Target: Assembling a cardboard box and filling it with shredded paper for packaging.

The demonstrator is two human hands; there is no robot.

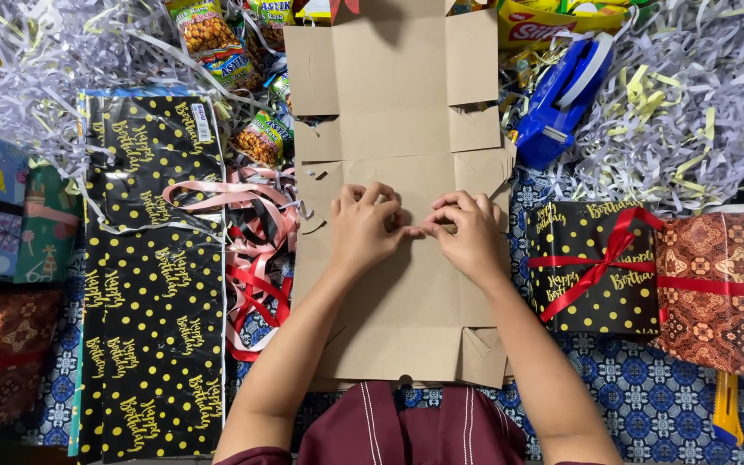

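Blue patterned cloth (pixel 639 396) covered the floor, and shredded paper (pixel 691 112) lay heaped toward twelve and two o'clock. I watched from far away through the head camera. A flat brown cardboard box (pixel 398 129), not yet folded up, lay in the middle, right in front of the person. Both hands rested on it near its middle. The left hand (pixel 363 228) had its fingers curled down on the card, and the right hand (pixel 471 232) did too, with the fingertips of both meeting and pinching close at one small spot. I could not tell if something tiny sat between them. I think they were pressing a fold line, and doing that well would call for firm, even pushing along the crease. The card looked plain, stiff and a bit torn at its side flaps. At nine o'clock lay black wrapping paper with gold dots (pixel 152 284), and pink and red ribbon (pixel 247 250) curled beside the box. At three o'clock sat a wrapped black gift with a red ribbon (pixel 592 267). A blue tape dispenser (pixel 561 95) lay at one o'clock.
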